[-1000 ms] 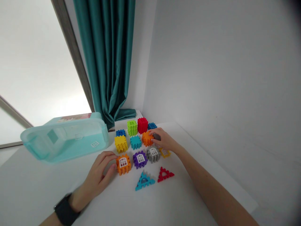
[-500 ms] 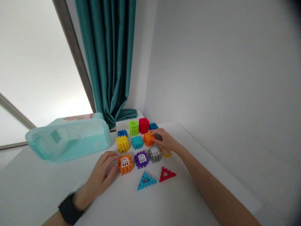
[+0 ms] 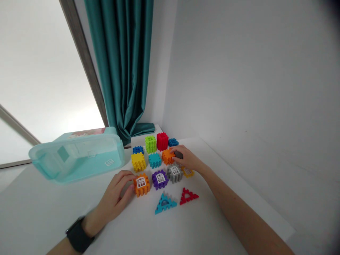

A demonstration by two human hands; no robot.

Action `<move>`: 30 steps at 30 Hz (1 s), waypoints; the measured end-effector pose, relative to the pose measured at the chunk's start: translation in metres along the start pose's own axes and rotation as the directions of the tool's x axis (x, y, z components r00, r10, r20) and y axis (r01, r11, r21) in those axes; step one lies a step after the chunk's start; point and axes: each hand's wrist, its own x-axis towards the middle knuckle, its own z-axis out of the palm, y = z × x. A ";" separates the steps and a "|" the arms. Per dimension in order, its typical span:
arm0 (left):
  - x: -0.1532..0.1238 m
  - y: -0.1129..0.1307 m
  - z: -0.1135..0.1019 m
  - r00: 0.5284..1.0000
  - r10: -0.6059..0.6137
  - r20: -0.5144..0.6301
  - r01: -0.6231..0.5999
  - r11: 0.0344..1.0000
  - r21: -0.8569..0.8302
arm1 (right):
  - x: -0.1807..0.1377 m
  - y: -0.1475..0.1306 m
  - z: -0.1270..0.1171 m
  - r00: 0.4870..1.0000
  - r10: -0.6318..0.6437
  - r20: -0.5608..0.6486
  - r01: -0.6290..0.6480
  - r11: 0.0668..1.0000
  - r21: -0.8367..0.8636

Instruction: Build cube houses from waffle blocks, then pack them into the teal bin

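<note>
At far left, a translucent aqua plastic storage box [image 3: 77,156] lies on the white table [image 3: 53,216], its long axis running roughly left to right, below the teal curtain [image 3: 119,60]. A black watch strap [image 3: 79,234] circles the left wrist.

The left hand [image 3: 114,194] is cupped, its fingertips [image 3: 130,176] against the left side of an orange window cube [image 3: 141,185]. The cube stands square, with no clear long axis, its white window panel facing up. Whether the hand grips it cannot be told.

To the right, the right hand [image 3: 188,158] closes on a dark gray piece [image 3: 179,154], its long axis running roughly left to right. The fingertips [image 3: 172,150] rest on an orange block [image 3: 168,157], inside the grid of colored blocks. A blue triangle piece [image 3: 165,204] points away from the person, beside a red triangle piece [image 3: 188,196].

Against the frame one second earlier, hands and blocks keep their arrangement; the whole scene sits slightly further right in view.
</note>
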 end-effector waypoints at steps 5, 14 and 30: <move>0.000 0.000 0.000 1.000 0.000 0.014 0.000 1.000 -0.008 | 0.000 0.002 0.001 0.999 -0.032 -0.017 0.032 0.999 -0.002; 0.000 0.002 0.000 1.000 0.012 0.025 -0.012 1.000 -0.013 | 0.000 -0.003 -0.002 0.993 -0.076 -0.094 0.078 0.997 0.020; 0.011 0.016 -0.012 0.991 -0.132 0.027 0.133 0.991 -0.030 | -0.003 -0.112 0.029 0.971 -0.239 -0.007 0.239 0.970 0.046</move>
